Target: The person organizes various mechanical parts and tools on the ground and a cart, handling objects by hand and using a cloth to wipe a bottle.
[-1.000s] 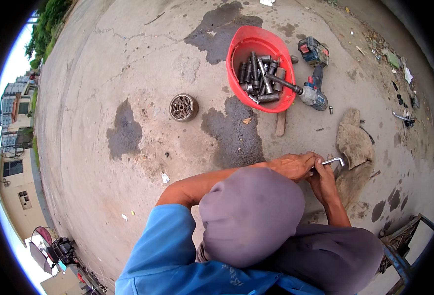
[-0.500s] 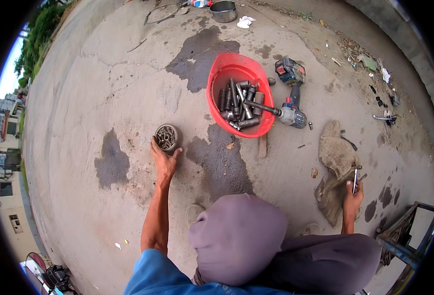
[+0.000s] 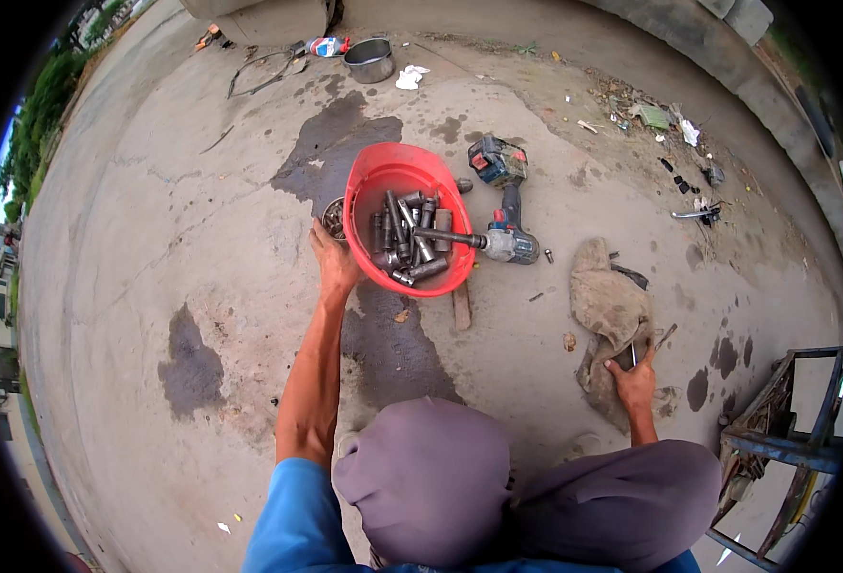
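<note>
My left hand (image 3: 334, 260) is closed round a small round tin (image 3: 334, 219) of bolts, which sits against the left side of a red bowl (image 3: 360, 181) shaped like an upturned hard hat. The bowl partly hides the tin. Several dark and shiny sockets (image 3: 404, 229) fill the bowl. A cordless impact wrench (image 3: 512, 244) lies to its right, its long socket reaching over the rim. At the right, my right hand (image 3: 634, 384) is at a crumpled brown rag (image 3: 608, 296), fingers round a slim shiny metal rod (image 3: 632, 354). The rag and fingers hide much of the rod.
A flat wooden piece (image 3: 462, 307) lies below the bowl. A dark metal pot (image 3: 369, 63), a bottle (image 3: 327, 46) and white paper (image 3: 410, 77) are at the far side. A metal frame (image 3: 775, 444) stands at lower right. Wet patches (image 3: 190, 368) mark the concrete.
My left hand has carried the tin forward, up against the bowl. My right hand has moved the rod from above the rag down to it. The whole view has also shifted.
</note>
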A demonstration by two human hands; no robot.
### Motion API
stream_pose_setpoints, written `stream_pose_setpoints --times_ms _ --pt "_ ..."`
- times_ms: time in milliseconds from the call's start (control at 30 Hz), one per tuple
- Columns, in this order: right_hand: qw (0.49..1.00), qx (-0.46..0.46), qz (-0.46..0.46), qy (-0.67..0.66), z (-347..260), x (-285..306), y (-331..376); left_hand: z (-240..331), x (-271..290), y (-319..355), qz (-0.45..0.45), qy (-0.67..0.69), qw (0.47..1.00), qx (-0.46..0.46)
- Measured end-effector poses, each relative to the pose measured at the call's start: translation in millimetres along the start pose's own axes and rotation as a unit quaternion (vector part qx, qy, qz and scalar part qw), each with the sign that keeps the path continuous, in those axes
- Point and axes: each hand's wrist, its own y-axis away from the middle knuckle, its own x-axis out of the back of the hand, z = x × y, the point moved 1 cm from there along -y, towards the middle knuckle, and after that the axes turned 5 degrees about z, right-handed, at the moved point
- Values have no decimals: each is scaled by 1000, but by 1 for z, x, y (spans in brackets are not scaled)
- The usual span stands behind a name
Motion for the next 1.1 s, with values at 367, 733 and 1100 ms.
stream_pose_setpoints --times_ms 367,733,1100 --pt "995 55 15 -82 25 -18 -3 130 26 102 -142 513 791 302" --pt "992 33 -7 -121 23 -14 -8 153 -33 15 -116 559 782 249" --pt "995 -5 -4 -104 29 -23 -7 77 -120 9 -149 398 876 228"
